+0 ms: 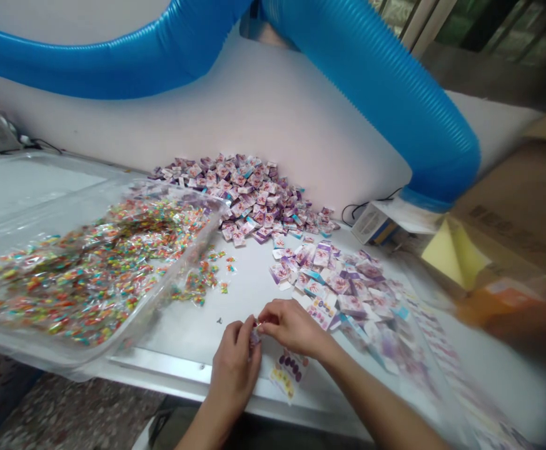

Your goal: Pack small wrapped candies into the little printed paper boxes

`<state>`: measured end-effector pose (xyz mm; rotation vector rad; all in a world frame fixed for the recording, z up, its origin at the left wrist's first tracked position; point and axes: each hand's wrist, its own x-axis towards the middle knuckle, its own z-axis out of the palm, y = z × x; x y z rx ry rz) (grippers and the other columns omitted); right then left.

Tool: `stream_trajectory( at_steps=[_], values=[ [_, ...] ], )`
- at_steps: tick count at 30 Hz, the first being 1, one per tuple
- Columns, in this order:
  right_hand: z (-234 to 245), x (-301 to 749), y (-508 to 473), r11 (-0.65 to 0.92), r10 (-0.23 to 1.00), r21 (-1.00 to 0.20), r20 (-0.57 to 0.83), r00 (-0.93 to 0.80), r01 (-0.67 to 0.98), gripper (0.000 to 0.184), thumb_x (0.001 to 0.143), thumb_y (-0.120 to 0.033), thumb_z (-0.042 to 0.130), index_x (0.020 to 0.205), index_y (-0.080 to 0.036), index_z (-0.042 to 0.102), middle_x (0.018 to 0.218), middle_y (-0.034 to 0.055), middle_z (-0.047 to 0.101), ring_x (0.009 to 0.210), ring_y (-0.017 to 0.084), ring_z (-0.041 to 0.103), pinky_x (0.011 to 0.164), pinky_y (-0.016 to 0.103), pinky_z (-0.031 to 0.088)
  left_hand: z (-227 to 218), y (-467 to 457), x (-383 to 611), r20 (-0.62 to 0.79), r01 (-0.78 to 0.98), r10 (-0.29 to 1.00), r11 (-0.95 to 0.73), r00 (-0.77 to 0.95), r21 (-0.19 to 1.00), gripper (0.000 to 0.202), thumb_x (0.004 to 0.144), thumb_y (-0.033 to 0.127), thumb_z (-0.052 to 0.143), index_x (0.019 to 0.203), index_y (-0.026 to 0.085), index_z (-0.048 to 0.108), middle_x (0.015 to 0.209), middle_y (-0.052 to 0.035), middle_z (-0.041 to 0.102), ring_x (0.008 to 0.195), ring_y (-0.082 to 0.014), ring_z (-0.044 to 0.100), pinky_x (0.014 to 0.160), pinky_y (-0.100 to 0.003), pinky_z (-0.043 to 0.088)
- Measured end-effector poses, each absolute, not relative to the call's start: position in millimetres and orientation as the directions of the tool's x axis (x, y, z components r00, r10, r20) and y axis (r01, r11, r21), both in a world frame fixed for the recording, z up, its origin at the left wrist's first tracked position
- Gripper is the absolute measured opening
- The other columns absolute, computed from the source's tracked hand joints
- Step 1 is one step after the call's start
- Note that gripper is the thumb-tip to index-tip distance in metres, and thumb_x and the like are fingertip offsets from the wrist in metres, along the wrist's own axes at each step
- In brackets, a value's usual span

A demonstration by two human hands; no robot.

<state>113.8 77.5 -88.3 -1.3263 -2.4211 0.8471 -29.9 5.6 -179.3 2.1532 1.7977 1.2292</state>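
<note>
Small printed packet (254,336) pinched between left hand (233,369) and right hand (292,326) (both closed on it).

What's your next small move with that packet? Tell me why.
Probably finish with the small printed packet before reaching for anything else: your left hand and right hand both seem closed on it, so neither is free, and the loose printed cards lie just beyond your right hand, within easy reach afterwards.
</note>
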Motion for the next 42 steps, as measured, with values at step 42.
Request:
stream_trajectory(
  at_steps=[42],
  values=[
    [-86.1, 102.5, 54.8, 0.297, 0.788, -0.651, -0.246, -0.564, 0.699, 0.013, 0.072, -0.023, 0.062, 0.081, -0.019, 0.071, 0.067, -0.0006, 0.067, 0.065, 0.013, 0.058, 0.055, 0.02, 0.036, -137.7, 6.8, -63.2, -0.226, -0.008, 0.967, 0.229, 0.115, 0.973, 0.026, 0.07, 0.04, 0.069, 0.076, 0.017, 0.057, 0.057, 0.0043, 0.055, 0.048, -0.0093, 0.049, 0.046, -0.02, 0.037]
  ],
)
